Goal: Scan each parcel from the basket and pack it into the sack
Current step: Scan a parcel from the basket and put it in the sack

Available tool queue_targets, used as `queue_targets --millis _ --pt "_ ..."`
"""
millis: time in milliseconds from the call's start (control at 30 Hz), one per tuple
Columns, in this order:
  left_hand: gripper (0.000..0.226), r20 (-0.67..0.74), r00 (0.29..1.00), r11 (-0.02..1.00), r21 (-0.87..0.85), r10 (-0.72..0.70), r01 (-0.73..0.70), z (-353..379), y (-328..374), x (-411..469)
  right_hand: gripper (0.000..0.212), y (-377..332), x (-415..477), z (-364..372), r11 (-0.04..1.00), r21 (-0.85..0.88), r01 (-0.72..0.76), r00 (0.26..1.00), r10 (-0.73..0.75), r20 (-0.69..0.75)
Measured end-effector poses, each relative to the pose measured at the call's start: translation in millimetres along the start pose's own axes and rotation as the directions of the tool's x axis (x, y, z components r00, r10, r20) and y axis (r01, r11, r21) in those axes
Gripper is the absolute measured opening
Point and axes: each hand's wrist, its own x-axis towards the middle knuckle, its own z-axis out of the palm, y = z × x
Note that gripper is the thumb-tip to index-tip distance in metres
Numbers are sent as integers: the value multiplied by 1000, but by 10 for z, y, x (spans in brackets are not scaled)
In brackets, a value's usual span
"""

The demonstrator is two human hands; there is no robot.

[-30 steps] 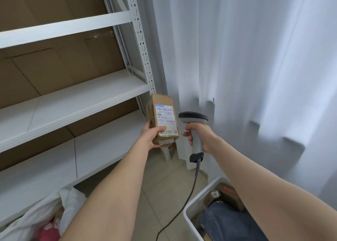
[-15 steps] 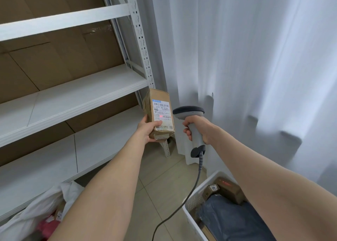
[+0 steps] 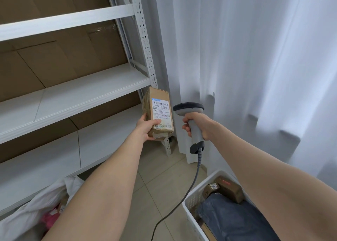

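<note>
1. A strip of beige tiled floor (image 3: 160, 177) lies open between the crumpled white plastic sack (image 3: 27, 215) at lower left and the white perforated plastic basket (image 3: 191, 215) at lower right.
2. The white metal shelving rack (image 3: 82, 89) fills the left of the frame. Its front corner post stands just behind the parcel, and the white pleated curtain (image 3: 237, 58) hangs close behind the scanner.
3. The left grip (image 3: 145, 127) is clasped round the lower end of the oblong brown cardboard parcel (image 3: 158, 111), held in the air at frame centre, just below the middle shelf's edge.
4. The parcel's long axis is near upright, with its white labelled face turned toward the camera and the right.
5. The right grip (image 3: 197, 123) is clenched on the handle of the grey handheld barcode scanner (image 3: 188, 108), just right of the parcel and not touching it. (Its grey cable (image 3: 193, 186) trails down across the floor.)
6. More parcels lie in the basket.
</note>
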Motion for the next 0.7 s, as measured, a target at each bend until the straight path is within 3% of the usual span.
queue_targets --millis 133,267,700 --pt "64 -73 997 999 -30 -15 13 -155 -85 -134 15 81 58 161 998 64 -25 1000 24 20" --pt "57 -167 983 997 -50 -72 64 -525 -265 -328 28 254 164 548 995 93 -30 999 27 40" --pt "46 -419 882 973 -163 -217 163 -2656 -852 -1189 27 925 174 2771 991 -95 -93 963 114 244"
